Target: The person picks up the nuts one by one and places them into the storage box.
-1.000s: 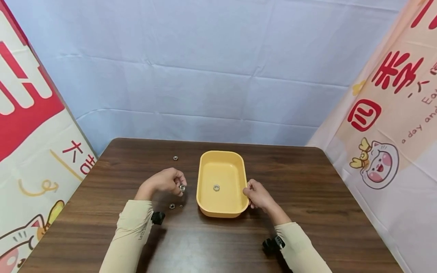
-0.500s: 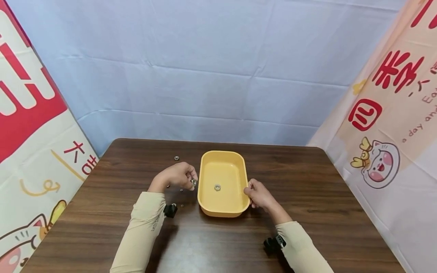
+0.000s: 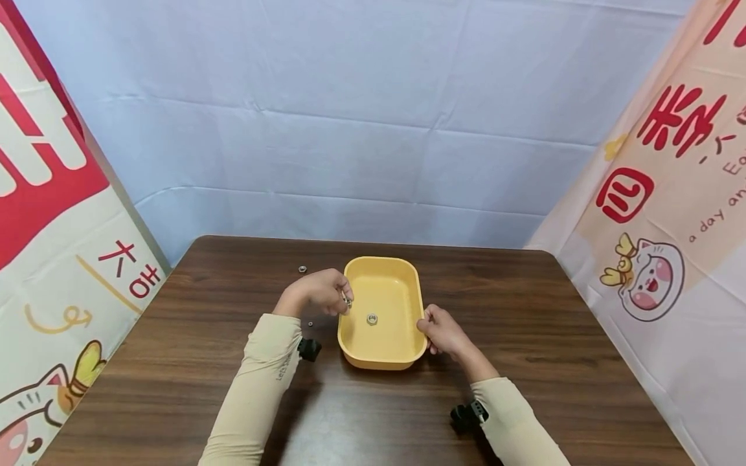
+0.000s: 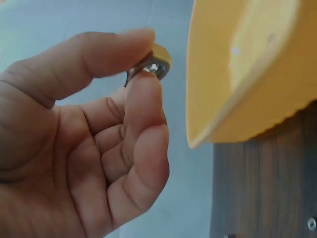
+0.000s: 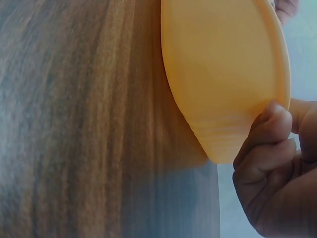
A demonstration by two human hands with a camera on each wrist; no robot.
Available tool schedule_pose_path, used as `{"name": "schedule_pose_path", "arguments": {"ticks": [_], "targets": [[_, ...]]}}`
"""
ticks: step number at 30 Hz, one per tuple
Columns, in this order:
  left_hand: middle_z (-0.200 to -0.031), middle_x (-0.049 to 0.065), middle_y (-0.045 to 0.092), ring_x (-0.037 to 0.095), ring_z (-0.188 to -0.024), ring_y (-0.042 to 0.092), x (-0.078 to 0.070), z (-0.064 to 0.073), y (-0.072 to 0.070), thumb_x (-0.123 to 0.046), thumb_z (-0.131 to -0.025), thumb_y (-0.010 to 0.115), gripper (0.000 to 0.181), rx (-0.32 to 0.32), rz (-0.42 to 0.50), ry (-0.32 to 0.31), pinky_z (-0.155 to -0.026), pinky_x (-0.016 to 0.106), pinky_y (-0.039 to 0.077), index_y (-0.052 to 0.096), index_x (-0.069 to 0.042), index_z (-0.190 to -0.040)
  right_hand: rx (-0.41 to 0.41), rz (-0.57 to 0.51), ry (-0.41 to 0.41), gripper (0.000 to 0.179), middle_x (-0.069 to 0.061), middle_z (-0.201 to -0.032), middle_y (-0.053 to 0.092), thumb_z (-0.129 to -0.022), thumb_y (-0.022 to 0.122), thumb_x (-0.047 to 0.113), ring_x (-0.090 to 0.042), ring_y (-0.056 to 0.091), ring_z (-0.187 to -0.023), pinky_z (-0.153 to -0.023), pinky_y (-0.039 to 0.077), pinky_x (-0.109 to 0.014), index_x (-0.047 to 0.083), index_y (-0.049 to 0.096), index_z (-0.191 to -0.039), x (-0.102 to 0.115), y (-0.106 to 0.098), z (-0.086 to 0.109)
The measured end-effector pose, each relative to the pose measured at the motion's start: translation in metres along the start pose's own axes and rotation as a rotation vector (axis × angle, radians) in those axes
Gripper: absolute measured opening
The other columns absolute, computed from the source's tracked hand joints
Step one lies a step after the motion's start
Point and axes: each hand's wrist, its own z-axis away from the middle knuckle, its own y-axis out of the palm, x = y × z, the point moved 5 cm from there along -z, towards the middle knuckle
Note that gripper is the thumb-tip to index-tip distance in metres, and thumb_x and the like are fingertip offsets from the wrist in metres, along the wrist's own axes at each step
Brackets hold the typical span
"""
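Between thumb and fingertips my left hand (image 3: 322, 290) pinches a shiny metal nut (image 4: 157, 62), held up at the left rim of a yellow plastic bin (image 3: 402, 343). Another hex nut (image 3: 372, 319) lies on the bin's floor. On the opposite side, my right hand (image 3: 445, 333) grips the bin's right rim with the thumb on the inner side; in the right wrist view its curled fingers (image 5: 267, 158) press against the outer wall. The bin stands on the dark wooden table (image 3: 489, 285).
A nut (image 3: 302, 269) lies on the table behind my left hand, and a much smaller nut (image 3: 311, 323) is near the left wrist. My left forearm hides part of the table. A pale cloth (image 3: 350, 129) hangs behind the table.
My left hand has moved right and slightly away from me, carrying the nut from beside the bin to its left rim. The right hand keeps its grip on the bin.
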Motion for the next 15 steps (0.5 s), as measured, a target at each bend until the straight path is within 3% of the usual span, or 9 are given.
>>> {"name": "schedule_pose_path", "arguments": {"ticks": [7, 15], "targets": [[-0.074, 0.007, 0.061, 0.017, -0.06, 0.058, -0.014, -0.016, 0.003, -0.003, -0.077, 0.073, 0.017, 0.016, -0.101, -0.001, -0.056, 0.028, 0.049, 0.062, -0.006, -0.09, -0.011, -0.009, 0.006, 0.01, -0.008, -0.05, 0.047, -0.085, 0.047, 0.002, -0.014, 0.04, -0.035, -0.033, 0.032, -0.023, 0.004, 0.039, -0.079, -0.001, -0.001, 0.0], [-0.075, 0.008, 0.062, 0.016, -0.059, 0.057, -0.021, -0.034, 0.015, 0.002, -0.08, 0.069, 0.012, 0.08, -0.052, -0.031, -0.054, 0.028, 0.049, 0.063, -0.003, -0.089, -0.012, -0.006, 0.003, 0.01, -0.008, -0.051, 0.047, -0.085, 0.047, 0.003, -0.014, 0.04, -0.035, -0.034, 0.032, -0.023, 0.004, 0.039, -0.08, -0.002, 0.0, -0.001]]}}
